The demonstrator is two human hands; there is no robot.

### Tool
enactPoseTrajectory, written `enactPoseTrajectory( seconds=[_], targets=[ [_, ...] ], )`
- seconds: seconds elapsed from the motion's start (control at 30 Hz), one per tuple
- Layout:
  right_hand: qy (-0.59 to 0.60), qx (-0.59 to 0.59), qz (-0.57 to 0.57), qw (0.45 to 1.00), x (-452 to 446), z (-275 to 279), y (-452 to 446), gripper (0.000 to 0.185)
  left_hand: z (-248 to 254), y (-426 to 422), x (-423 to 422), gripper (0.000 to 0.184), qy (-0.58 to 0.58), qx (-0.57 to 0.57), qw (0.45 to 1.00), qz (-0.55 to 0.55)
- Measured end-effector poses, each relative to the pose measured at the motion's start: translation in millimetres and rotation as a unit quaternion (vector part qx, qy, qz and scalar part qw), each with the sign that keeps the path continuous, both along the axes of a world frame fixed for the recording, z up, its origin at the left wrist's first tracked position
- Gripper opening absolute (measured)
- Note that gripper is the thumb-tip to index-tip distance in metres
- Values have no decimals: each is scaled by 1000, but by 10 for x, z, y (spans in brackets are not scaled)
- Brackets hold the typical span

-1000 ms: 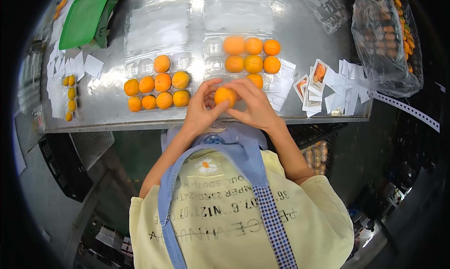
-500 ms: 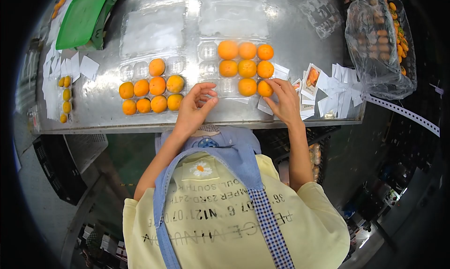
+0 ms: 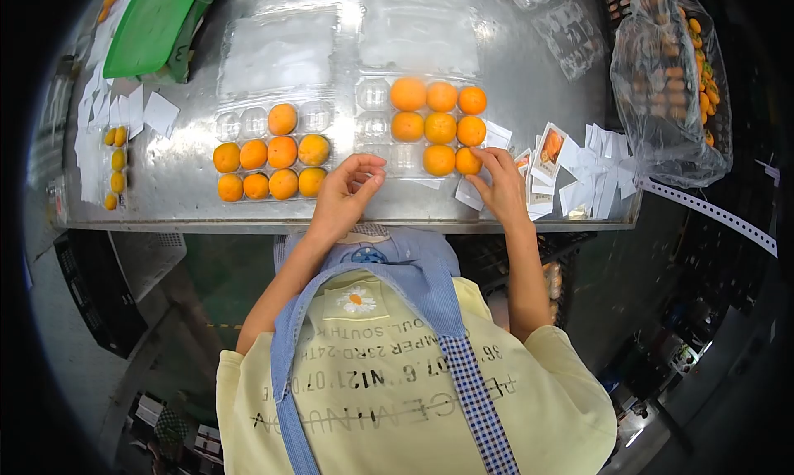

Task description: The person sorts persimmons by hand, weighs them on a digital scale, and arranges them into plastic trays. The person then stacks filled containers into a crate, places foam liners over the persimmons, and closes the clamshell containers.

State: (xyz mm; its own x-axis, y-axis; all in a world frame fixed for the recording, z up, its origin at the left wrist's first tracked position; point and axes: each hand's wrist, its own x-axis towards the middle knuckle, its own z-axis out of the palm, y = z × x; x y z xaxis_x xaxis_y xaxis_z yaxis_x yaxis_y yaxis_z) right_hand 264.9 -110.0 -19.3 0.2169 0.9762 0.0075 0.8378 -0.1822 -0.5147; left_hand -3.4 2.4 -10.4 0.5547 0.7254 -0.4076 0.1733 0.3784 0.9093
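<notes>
My right hand has its thumb and fingertips on an orange at the near right corner of a clear plastic tray. Several more oranges fill the tray's right side, while its left column of cups holds none. Just left of this tray hovers my left hand, fingers loosely curled and apart from the thumb, with nothing in it. Beside it, a second clear tray carries two full near rows of oranges and one orange in its far row. Both clear lids lie folded back behind the trays.
Paper labels lie scattered at the right table edge, near a plastic-lined crate of small orange fruit. At the left are a green bin, white cards and small yellow fruit. Empty clear packs sit at the back.
The view has shifted slightly, and some orange fruit now shows at the top right edge. My right hand stays on the corner orange; my left hand has hardly moved.
</notes>
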Motion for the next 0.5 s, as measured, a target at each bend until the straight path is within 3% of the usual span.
enactPoseTrajectory(
  seconds=[0.17, 0.4, 0.5],
  targets=[
    [25, -13, -15, 999, -22, 83, 20, 46, 2, 4, -1, 19, 11, 7, 1000, -4],
    [35, 87, -27, 995, -187, 184, 319, 30, -52, 11, -35, 16, 19, 57, 997, -42],
    [60, 104, 29, 992, -448, 142, 622, 26, -1, -7, -47, 14, -5, 38, 998, -42]
  ],
)
